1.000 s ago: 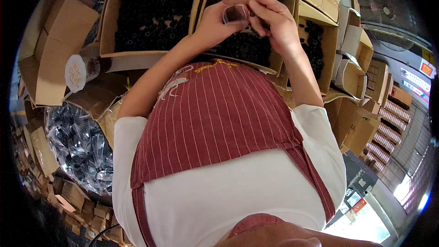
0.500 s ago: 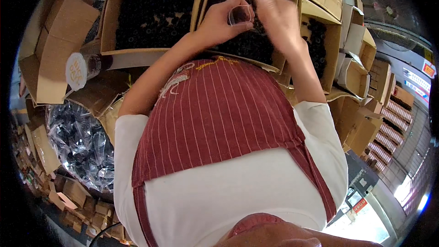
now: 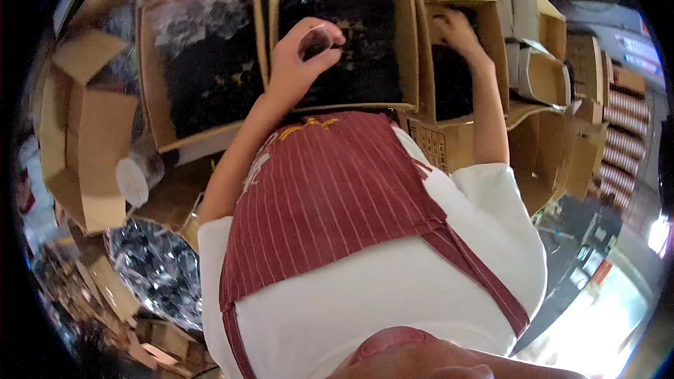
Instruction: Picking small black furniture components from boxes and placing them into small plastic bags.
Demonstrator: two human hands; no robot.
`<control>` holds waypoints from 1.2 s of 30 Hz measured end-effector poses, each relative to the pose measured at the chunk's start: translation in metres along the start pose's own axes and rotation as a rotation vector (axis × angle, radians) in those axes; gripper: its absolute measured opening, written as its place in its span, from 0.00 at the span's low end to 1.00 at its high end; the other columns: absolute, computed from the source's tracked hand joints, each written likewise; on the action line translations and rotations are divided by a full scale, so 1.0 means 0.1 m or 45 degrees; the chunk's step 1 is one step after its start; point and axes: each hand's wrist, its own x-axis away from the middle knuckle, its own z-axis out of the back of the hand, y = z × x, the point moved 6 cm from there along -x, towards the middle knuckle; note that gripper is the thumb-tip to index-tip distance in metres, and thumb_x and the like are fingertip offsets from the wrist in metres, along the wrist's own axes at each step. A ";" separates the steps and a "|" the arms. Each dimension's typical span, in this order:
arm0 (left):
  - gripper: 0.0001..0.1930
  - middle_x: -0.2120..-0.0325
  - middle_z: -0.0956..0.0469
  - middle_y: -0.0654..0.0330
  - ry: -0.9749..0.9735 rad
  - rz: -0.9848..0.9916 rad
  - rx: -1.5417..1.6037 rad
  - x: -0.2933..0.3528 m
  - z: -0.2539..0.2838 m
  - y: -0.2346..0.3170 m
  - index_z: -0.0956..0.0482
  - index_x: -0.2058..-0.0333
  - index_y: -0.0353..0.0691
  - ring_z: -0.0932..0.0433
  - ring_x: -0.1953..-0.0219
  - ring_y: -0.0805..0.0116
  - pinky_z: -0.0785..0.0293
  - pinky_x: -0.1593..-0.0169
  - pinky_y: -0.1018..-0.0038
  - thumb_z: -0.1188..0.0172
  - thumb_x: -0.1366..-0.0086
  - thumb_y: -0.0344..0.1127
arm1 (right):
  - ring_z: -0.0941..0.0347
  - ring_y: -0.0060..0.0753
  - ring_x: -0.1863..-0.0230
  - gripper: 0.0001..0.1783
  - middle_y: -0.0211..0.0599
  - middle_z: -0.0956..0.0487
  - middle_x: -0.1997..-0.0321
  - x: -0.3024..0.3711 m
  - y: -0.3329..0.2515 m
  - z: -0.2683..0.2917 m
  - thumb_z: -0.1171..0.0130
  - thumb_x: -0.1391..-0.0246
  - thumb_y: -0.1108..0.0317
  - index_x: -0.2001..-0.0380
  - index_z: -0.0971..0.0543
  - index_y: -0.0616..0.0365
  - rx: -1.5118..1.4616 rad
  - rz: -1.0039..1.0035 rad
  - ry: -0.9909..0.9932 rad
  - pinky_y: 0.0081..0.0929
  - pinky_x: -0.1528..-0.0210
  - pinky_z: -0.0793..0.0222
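Pinching a small clear round plastic piece [image 3: 316, 42], the left hand [image 3: 298, 63] hovers over the middle brown cardboard box [image 3: 404, 35]; the right hand [image 3: 456, 28] reaches into the neighbouring cardboard box [image 3: 491, 24], grip unclear.

the left hand [image 3: 298, 63] holds a small dark round part [image 3: 316, 42] between thumb and fingers above the middle cardboard box [image 3: 404, 35] (full of dark pieces). the right hand [image 3: 456, 31] reaches into the next box [image 3: 449, 140], fingers down among its black contents.
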 end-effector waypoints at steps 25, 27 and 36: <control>0.07 0.63 0.22 0.63 0.229 0.279 0.012 0.06 0.10 -0.13 0.23 0.60 0.37 0.20 0.56 0.71 0.27 0.50 0.75 0.38 0.37 0.23 | 0.28 0.31 0.67 0.23 0.46 0.23 0.57 0.94 -0.62 0.46 0.51 0.29 0.58 0.40 0.32 0.64 -2.659 -0.612 0.059 0.22 0.74 0.31; 0.08 0.63 0.22 0.63 0.216 0.276 0.018 0.04 0.09 -0.13 0.23 0.60 0.37 0.20 0.56 0.71 0.27 0.50 0.75 0.38 0.37 0.23 | 0.32 0.28 0.71 0.22 0.44 0.24 0.59 0.87 -0.37 0.33 0.50 0.30 0.60 0.40 0.32 0.64 -2.801 -0.393 -0.116 0.20 0.77 0.35; 0.07 0.62 0.21 0.62 0.225 0.288 0.056 0.06 0.09 -0.14 0.22 0.60 0.36 0.20 0.56 0.72 0.27 0.50 0.76 0.38 0.37 0.23 | 0.44 0.21 0.82 0.17 0.36 0.27 0.67 0.81 -0.73 0.57 0.53 0.31 0.67 0.44 0.31 0.64 -2.844 -0.348 0.032 0.17 0.86 0.46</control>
